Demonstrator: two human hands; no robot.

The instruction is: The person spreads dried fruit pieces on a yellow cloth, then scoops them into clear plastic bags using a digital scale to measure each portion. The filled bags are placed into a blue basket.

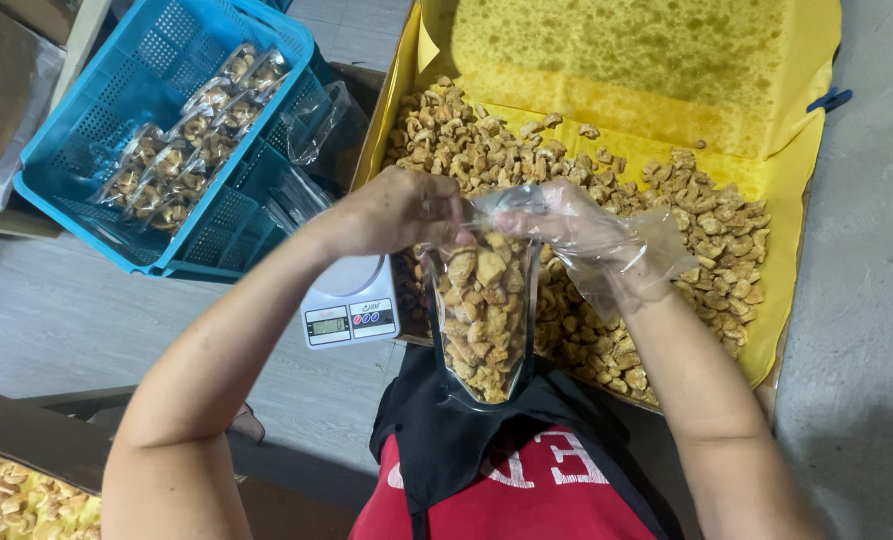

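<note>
Directly in front of the person's chest, a clear pouch (483, 315) filled with golden-brown fried snack pieces hangs upright, held at its top edge by both hands. The left hand (396, 212), bare, is closed on the pouch's upper left corner, fingers curled tight over the rim. The right hand (576, 232), covered by a loose transparent plastic glove, pinches the upper right part of the same rim (thumb and fingers pressed together, so neither hand is open). The pouch is nearly full, its base hanging above a black apron (446, 440) worn over a red shirt (511, 495).

Just beyond the left hand, a small white digital kitchen scale (351, 305) sits on the grey floor (86, 310), partly hidden by the left wrist. At the lower left edge, a further heap of the same snack pieces (21, 500) shows.

Behind the pouch, a large cardboard tray lined with yellow paper (786, 190) holds a loose spread of snack pieces (666, 200); its far half is bare, oil-stained lining. A blue clip (830, 99) grips the tray's right edge.

Farthest to the left, a blue plastic crate (96, 110) contains a row of already filled pouches (191, 135); some empty clear pouches (311, 130) lie between crate and tray.
</note>
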